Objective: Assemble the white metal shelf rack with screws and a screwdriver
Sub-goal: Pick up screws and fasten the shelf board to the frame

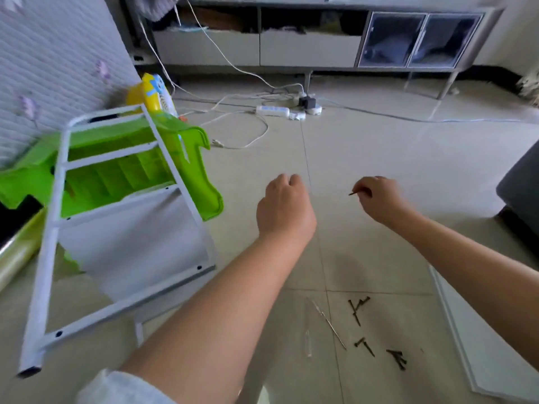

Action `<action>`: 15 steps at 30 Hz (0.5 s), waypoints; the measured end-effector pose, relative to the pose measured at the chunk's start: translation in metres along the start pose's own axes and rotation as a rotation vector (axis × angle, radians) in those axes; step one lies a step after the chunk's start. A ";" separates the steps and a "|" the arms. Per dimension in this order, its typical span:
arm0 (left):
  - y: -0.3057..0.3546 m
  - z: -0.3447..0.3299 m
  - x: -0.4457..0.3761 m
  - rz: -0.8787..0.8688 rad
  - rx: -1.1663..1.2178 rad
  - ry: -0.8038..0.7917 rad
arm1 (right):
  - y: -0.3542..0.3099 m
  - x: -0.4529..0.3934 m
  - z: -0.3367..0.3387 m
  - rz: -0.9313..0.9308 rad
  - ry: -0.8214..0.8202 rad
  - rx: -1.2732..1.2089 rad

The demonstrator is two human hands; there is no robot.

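Observation:
The white metal rack frame stands tilted at the left, with one white shelf panel fixed in it and dark screw holes along its rails. My right hand pinches a dark screw between its fingertips, held above the floor. My left hand hovers beside it with the fingers curled; nothing shows in it. Several loose dark screws lie on the tiles near me. A thin screwdriver with a clear handle lies beside them.
A green plastic stool leans behind the rack. Another white shelf panel lies flat at the right. Power strips and white cables cross the floor in front of a low cabinet. A grey seat corner is at right.

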State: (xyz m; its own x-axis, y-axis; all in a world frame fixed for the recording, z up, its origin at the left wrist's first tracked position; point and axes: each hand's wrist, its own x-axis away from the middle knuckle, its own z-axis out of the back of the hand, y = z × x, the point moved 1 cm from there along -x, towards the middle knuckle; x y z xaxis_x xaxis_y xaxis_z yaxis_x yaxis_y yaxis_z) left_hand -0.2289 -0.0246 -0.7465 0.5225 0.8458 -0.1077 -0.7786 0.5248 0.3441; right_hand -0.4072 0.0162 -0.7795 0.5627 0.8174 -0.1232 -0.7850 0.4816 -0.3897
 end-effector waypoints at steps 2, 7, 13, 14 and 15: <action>-0.025 0.024 -0.008 0.019 -0.053 0.045 | -0.023 -0.009 0.010 0.054 -0.004 0.002; -0.099 0.055 -0.002 0.085 -0.190 0.057 | -0.118 -0.010 0.002 0.217 -0.019 -0.116; -0.179 0.073 0.009 0.166 -0.323 0.049 | -0.221 0.008 -0.031 0.366 -0.044 -0.189; -0.189 0.076 0.009 0.176 -0.347 0.047 | -0.230 0.012 -0.036 0.373 -0.035 -0.173; -0.199 0.079 0.009 0.182 -0.370 0.045 | -0.237 0.014 -0.040 0.379 -0.028 -0.171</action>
State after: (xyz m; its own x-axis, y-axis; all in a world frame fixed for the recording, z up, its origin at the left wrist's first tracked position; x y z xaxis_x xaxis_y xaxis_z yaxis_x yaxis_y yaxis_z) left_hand -0.0419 -0.1291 -0.7424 0.3554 0.9271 -0.1191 -0.9336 0.3584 0.0038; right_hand -0.2028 -0.0989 -0.7253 0.2327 0.9362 -0.2635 -0.8797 0.0871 -0.4674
